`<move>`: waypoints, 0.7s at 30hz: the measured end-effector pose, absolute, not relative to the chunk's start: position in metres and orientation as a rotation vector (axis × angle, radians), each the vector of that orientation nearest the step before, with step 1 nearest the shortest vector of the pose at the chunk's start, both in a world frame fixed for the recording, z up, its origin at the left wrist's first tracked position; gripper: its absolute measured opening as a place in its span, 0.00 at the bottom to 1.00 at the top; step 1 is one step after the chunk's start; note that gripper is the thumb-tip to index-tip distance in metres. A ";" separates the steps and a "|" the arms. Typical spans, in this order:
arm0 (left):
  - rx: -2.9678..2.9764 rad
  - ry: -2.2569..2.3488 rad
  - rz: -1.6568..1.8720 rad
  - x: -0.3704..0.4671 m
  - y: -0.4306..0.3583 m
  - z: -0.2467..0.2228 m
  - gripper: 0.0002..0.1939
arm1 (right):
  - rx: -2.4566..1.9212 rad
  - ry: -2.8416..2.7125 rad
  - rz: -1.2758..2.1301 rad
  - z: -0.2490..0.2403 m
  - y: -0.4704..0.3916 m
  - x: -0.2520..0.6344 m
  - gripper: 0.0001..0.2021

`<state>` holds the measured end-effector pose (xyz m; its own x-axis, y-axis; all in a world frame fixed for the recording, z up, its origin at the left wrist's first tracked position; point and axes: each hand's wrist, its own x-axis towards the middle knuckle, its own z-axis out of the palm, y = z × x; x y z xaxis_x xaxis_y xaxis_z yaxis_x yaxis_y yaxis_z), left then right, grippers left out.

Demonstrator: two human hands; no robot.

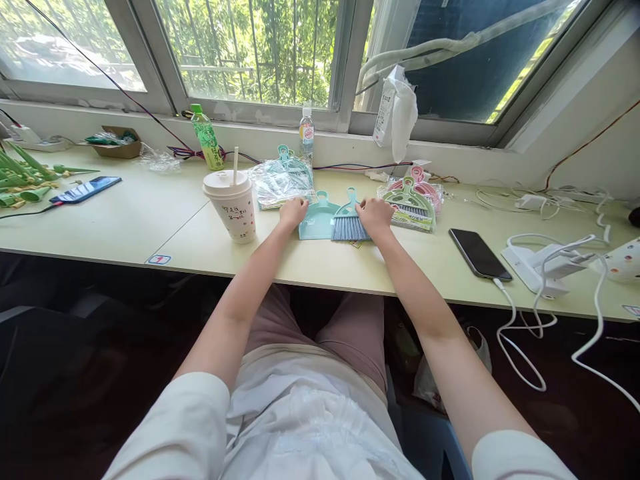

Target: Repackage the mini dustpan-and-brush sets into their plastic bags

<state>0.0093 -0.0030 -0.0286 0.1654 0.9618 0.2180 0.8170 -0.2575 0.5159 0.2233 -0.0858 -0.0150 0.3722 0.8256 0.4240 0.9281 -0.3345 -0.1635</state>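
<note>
A small light-blue dustpan (316,223) lies on the table in front of me. Beside it, overlapping its right part, is a matching hand brush (351,223) with grey-blue bristles toward me. Curled fingers of my left hand (294,212) close on the dustpan's left edge. My right hand (376,215) is closed at the right side of the brush; its fingertips are partly hidden. Under the brush a bit of printed paper shows. Behind my left hand lie plastic-wrapped blue sets (283,177); past my right hand are wrapped green and pink dustpan sets (413,200).
A lidded paper cup (233,210) with a straw stands left of my left arm. Along the sill are a green bottle (207,139) and a clear bottle (307,137). At right, a phone (480,253) is plugged into a cable near a white power strip (535,267).
</note>
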 end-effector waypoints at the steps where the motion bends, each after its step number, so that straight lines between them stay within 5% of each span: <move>1: 2.172 1.713 0.739 0.009 -0.003 -0.029 0.20 | -2.258 -1.525 -0.393 -0.015 -0.086 0.223 0.16; 7: 2.210 1.713 0.686 0.010 -0.001 -0.030 0.21 | -2.269 -1.549 -0.417 -0.013 -0.086 0.222 0.19; 15: 2.179 1.655 0.753 0.013 0.003 -0.035 0.04 | -2.221 -1.546 -0.187 -0.013 -0.085 0.219 0.17; 21: 1.700 1.415 1.176 0.019 0.006 -0.029 0.04 | -1.928 -1.468 -0.127 -0.012 -0.087 0.214 0.17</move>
<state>0.0190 0.0057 -0.0295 0.0271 0.9707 0.2389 0.4125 -0.2285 0.8819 0.2142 -0.0872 -0.0117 0.3530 0.8091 0.4698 0.8778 -0.1126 -0.4657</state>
